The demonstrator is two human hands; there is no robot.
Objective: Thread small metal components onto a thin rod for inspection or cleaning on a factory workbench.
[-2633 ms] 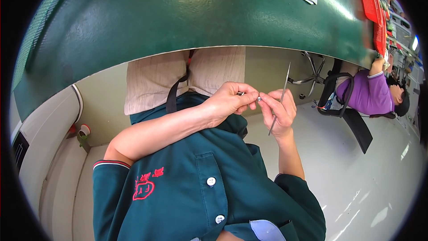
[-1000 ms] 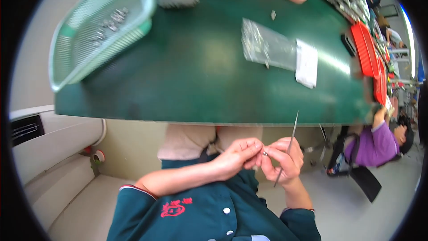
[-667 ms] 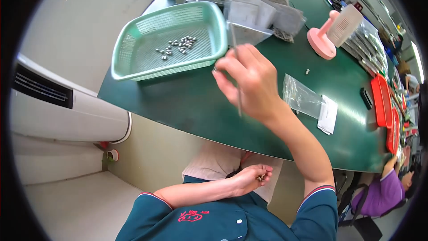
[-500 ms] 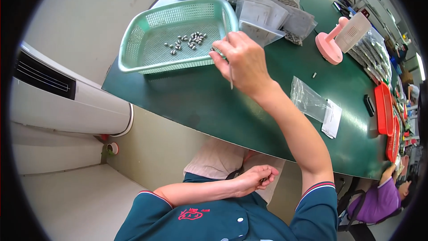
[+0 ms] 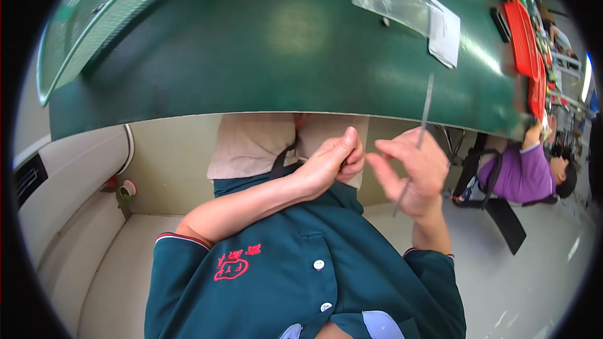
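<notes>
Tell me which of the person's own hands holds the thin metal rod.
The right hand: the thin metal rod runs up through it. The left hand is curled closed, with no rod.

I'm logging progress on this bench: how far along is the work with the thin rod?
Done: the right hand has the thin metal rod, in front of the chest. In hand: the left hand is pinched shut beside it, fingertips apart from the rod; what it pinches is too small to tell. Left: small parts lie in the green basket, and a clear bag on the table.
</notes>
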